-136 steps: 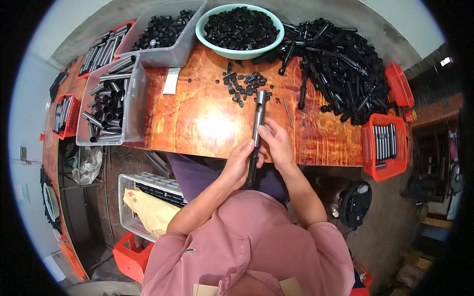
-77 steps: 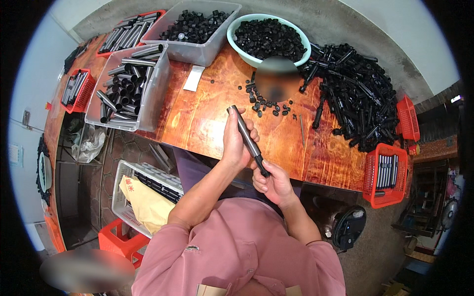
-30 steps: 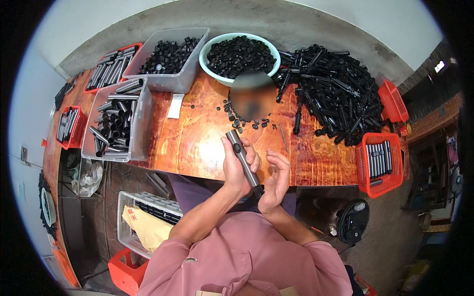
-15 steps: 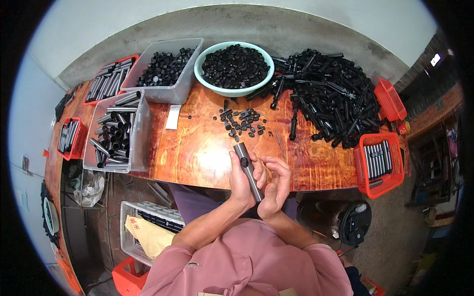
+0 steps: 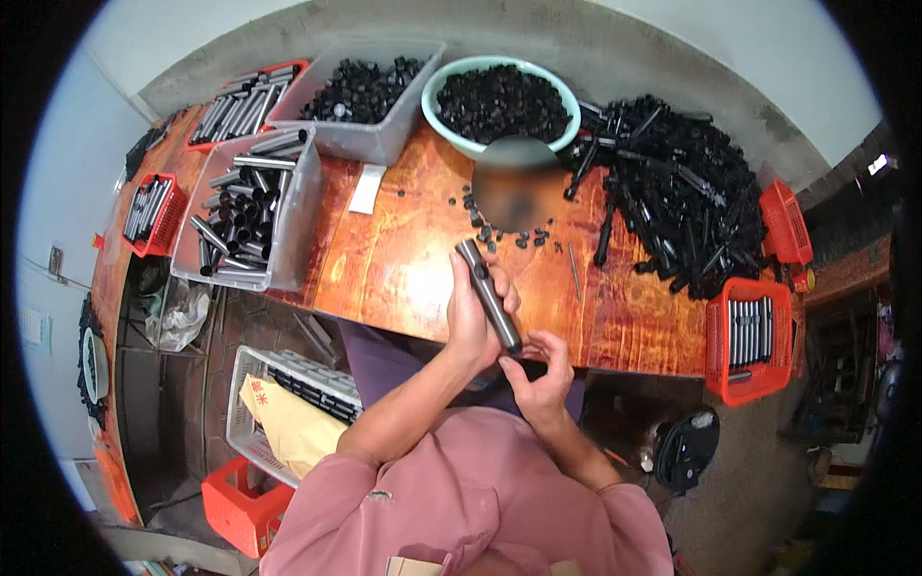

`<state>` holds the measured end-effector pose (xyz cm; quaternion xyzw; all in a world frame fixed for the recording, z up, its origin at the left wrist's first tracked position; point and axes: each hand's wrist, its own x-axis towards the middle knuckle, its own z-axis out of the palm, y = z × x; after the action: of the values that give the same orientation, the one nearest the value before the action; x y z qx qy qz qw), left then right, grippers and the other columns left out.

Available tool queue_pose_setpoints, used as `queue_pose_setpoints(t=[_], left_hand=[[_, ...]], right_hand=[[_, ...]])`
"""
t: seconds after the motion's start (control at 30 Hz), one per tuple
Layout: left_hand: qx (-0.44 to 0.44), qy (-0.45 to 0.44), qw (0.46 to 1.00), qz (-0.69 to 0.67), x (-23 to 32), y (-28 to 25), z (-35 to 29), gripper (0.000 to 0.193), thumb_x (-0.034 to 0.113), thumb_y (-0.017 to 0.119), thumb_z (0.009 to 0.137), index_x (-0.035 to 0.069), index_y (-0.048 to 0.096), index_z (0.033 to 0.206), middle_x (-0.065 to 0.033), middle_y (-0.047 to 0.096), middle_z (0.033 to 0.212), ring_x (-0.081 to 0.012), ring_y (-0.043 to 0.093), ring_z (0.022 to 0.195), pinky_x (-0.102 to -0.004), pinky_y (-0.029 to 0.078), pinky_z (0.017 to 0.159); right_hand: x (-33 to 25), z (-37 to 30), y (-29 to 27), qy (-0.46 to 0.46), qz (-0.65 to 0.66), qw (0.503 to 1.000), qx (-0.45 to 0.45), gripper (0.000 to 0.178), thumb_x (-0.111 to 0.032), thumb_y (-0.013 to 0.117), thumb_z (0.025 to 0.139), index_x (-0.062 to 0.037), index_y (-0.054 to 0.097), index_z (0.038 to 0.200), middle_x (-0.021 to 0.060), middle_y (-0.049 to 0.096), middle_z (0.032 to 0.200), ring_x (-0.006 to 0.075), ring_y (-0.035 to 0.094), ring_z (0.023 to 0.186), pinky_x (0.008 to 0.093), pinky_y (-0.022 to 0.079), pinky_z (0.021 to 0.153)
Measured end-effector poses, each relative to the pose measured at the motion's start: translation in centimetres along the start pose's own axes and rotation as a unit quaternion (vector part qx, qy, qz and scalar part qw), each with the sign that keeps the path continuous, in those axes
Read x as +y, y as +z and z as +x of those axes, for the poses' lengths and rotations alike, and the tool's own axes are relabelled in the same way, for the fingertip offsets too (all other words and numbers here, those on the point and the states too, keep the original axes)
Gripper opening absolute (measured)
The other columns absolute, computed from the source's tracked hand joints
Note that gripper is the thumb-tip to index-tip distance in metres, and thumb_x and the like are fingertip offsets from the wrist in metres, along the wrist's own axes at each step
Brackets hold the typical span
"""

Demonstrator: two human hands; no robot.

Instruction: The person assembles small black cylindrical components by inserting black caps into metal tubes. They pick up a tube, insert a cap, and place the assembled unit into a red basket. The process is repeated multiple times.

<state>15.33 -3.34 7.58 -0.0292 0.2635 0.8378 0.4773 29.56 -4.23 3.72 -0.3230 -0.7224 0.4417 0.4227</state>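
Observation:
Over the table's front edge, my left hand (image 5: 473, 312) is wrapped round a dark grey metal tube (image 5: 492, 296), which slants down to the right. A dark round opening or spot shows in its side near the upper end. The tube's lower end carries a black end piece (image 5: 515, 348). My right hand (image 5: 544, 380) is at that end, thumb and fingertips closed on it. Several small black parts (image 5: 521, 238) lie on the table beyond my hands, partly hidden by a round blurred patch.
Along the back stand a clear bin (image 5: 384, 139) and a pale green basin (image 5: 429, 120) of black parts. Black assembled tubes (image 5: 672, 192) are heaped at right. Another clear bin (image 5: 307, 211) holds metal tubes. Red baskets (image 5: 749, 384) flank the table (image 5: 384, 278); a white crate (image 5: 252, 437) stands below.
My right hand has gone from lying open beside the tube to closing on its lower end, where a black end piece now shows. The whole view has shifted.

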Motion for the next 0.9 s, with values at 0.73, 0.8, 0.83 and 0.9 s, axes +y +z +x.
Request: queue_pose_setpoints(t=[0.73, 0.8, 0.83, 0.9], left_hand=[[-0.039, 0.056, 0.997, -0.035, 0.5, 0.2, 0.4, 0.054, 0.062, 0.03, 0.106, 0.012, 0.05, 0.105, 0.0001, 0.042, 0.065, -0.0118, 0.036, 0.047, -0.0279, 0.034, 0.052], [-0.045, 0.053, 0.997, -0.033, 0.5, 0.3, 0.4, 0.054, 0.062, 0.03, 0.107, 0.013, 0.05, 0.106, 0.0001, 0.043, 0.065, -0.0119, 0.037, 0.047, -0.028, 0.034, 0.052], [-0.044, 0.05, 0.997, -0.033, 0.6, 0.4, 0.3, 0.054, 0.062, 0.029, 0.107, 0.013, 0.05, 0.106, 0.0001, 0.043, 0.065, -0.012, 0.037, 0.047, -0.028, 0.034, 0.052], [-0.041, 0.045, 0.998, -0.033, 0.6, 0.5, 0.2, 0.054, 0.063, 0.029, 0.106, 0.013, 0.05, 0.106, -0.0001, 0.043, 0.065, -0.0125, 0.038, 0.048, -0.0281, 0.034, 0.052]], right_hand=[[0.4, 0.3, 1.5, -0.061, -0.025, 0.995, 0.081, 0.034, -0.005, 0.088, 0.078, 0.0018, 0.063, 0.1, 0.0158, 0.074, 0.091, 0.0224, 0.074, 0.075, 0.0317, 0.059, 0.067], [0.5, 0.3, 1.5, -0.064, -0.023, 0.994, 0.088, 0.034, -0.005, 0.088, 0.078, 0.0018, 0.064, 0.101, 0.016, 0.074, 0.091, 0.0233, 0.074, 0.075, 0.032, 0.059, 0.067], [0.4, 0.4, 1.5, -0.086, -0.044, 0.991, 0.09, 0.035, -0.006, 0.088, 0.078, 0.0017, 0.064, 0.101, 0.0161, 0.074, 0.091, 0.0236, 0.074, 0.075, 0.032, 0.059, 0.068], [0.1, 0.6, 1.3, -0.128, -0.084, 0.984, 0.094, 0.035, -0.006, 0.088, 0.078, 0.0017, 0.064, 0.101, 0.0163, 0.074, 0.091, 0.0243, 0.074, 0.075, 0.0322, 0.059, 0.068]])
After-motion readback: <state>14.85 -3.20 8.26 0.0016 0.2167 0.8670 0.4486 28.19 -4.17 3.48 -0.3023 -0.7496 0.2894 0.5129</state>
